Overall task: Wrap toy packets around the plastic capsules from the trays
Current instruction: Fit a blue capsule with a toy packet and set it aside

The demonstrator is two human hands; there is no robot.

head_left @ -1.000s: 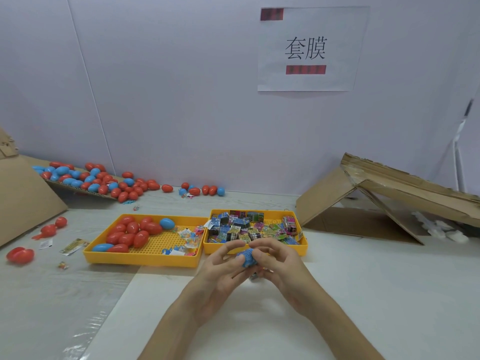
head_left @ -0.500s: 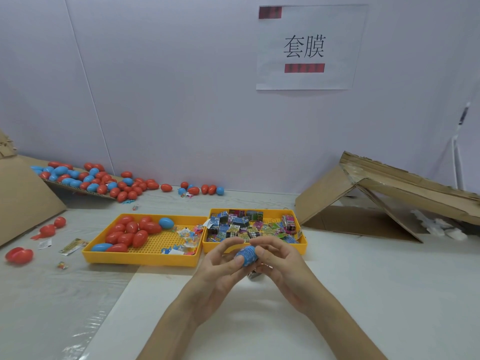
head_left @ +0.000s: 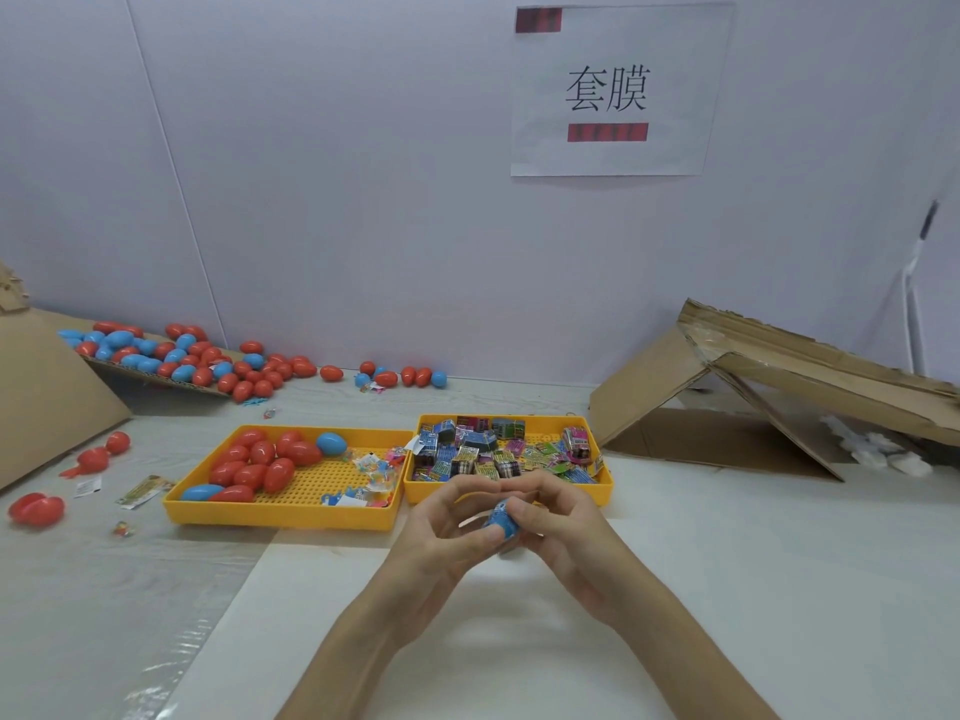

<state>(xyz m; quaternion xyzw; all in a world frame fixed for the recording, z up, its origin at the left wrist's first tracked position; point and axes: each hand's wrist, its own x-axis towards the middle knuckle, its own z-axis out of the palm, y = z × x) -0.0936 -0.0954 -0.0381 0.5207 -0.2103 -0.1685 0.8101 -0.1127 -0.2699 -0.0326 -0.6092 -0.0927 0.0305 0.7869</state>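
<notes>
A blue capsule with a printed packet around it (head_left: 501, 523) sits between both hands, just in front of the trays. My left hand (head_left: 441, 532) pinches it from the left with thumb and fingers. My right hand (head_left: 563, 527) pinches it from the right. The left yellow tray (head_left: 280, 514) holds several red capsules (head_left: 260, 462), two blue ones and some small loose toys. The right yellow tray (head_left: 605, 483) is filled with several folded toy packets (head_left: 488, 452).
A heap of red and blue capsules (head_left: 182, 356) lies on a cardboard ramp at the back left, with more along the wall. Loose red capsules (head_left: 36, 509) and scraps lie at the left. A collapsed cardboard box (head_left: 779, 387) stands at the right.
Both hands have turned the wrapped blue capsule between the fingers and it now shows more plainly; they stay in the same spot in front of the trays.
</notes>
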